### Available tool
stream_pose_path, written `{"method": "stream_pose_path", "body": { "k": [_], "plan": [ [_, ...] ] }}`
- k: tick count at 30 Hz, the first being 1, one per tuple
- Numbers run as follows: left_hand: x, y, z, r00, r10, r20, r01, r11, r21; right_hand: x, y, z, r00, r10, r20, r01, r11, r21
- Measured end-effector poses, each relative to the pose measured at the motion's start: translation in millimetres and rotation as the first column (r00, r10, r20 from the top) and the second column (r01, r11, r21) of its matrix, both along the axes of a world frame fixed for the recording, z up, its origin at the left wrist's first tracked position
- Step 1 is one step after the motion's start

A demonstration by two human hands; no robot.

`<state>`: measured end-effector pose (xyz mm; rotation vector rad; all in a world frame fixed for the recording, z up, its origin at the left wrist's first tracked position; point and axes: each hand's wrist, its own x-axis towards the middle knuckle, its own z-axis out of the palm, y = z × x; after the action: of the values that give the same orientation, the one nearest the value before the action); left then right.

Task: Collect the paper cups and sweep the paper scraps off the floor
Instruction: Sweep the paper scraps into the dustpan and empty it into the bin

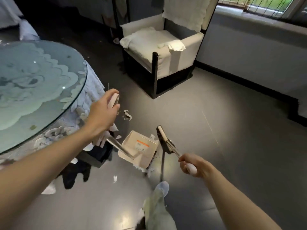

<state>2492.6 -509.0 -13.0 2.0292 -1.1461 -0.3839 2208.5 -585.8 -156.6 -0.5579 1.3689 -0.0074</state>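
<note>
As left fingers [115, 106] grip dustpan handle [119, 146], right fingers [183, 163] broom handle [191, 169], table [49, 90] crowds scraps [127, 114].

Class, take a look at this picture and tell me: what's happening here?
A person is sweeping up. The left hand grips the long handle of a dustpan down on the grey floor beside a round table. The right hand grips a broom, its head next to the pan. Torn paper scraps lie scattered around the pan, not yet gathered.
</note>
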Motion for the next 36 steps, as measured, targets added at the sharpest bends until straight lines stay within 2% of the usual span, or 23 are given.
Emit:
{"method": "stream_pose_path", "body": {
  "k": [4, 8, 12, 15, 18, 21, 23, 26, 31, 36],
  "plan": [
    [-8.4, 76.1, -15.9, 0.998, 0.053, -0.042, -0.052, 0.999, 0.010, -15.6, 53.0, 20.7, 0.988, -0.118, 0.102, 0.112, 0.992, 0.062],
    [-10.4, 122.3, -28.4, 0.995, 0.093, -0.040, -0.089, 0.993, 0.082, -31.1, 62.7, 39.1, 0.960, -0.206, 0.192, 0.186, 0.976, 0.117],
    [-14.6, 149.6, -39.5, 0.990, 0.140, -0.025, -0.135, 0.979, 0.154, -28.3, 39.9, 38.9, 0.996, 0.022, 0.082, -0.020, 0.999, -0.029],
    [-16.1, 168.4, -49.7, 0.978, 0.205, 0.021, -0.205, 0.957, 0.205, -18.8, 17.2, 30.1, 0.984, 0.177, -0.028, -0.179, 0.975, -0.134],
    [-11.4, 185.1, -60.4, 0.968, 0.245, 0.060, -0.252, 0.934, 0.254, -7.9, -1.9, 13.1, 0.966, 0.244, -0.080, -0.255, 0.948, -0.192],
    [-7.1, 207.5, -72.4, 0.967, 0.254, 0.017, -0.248, 0.926, 0.283, 4.7, -6.4, -8.5, 0.940, 0.323, -0.106, -0.338, 0.922, -0.188],
    [-4.9, 224.8, -79.1, 0.968, 0.249, 0.029, -0.245, 0.919, 0.309, 17.3, 2.3, -18.8, 0.899, 0.419, -0.129, -0.436, 0.882, -0.177],
    [2.3, 248.3, -86.2, 0.969, 0.233, 0.079, -0.246, 0.921, 0.303, 38.8, 34.3, -23.2, 0.773, 0.599, -0.210, -0.634, 0.748, -0.198],
    [26.9, 287.2, -92.6, 0.981, 0.191, 0.036, -0.192, 0.922, 0.335, 55.6, 117.6, -26.1, 0.781, 0.603, -0.162, -0.622, 0.774, -0.117],
    [47.8, 339.9, -88.9, 0.995, 0.091, -0.039, -0.074, 0.946, 0.317, 61.9, 221.9, -12.6, 0.790, 0.563, -0.242, -0.587, 0.809, -0.036]
  ]
}}
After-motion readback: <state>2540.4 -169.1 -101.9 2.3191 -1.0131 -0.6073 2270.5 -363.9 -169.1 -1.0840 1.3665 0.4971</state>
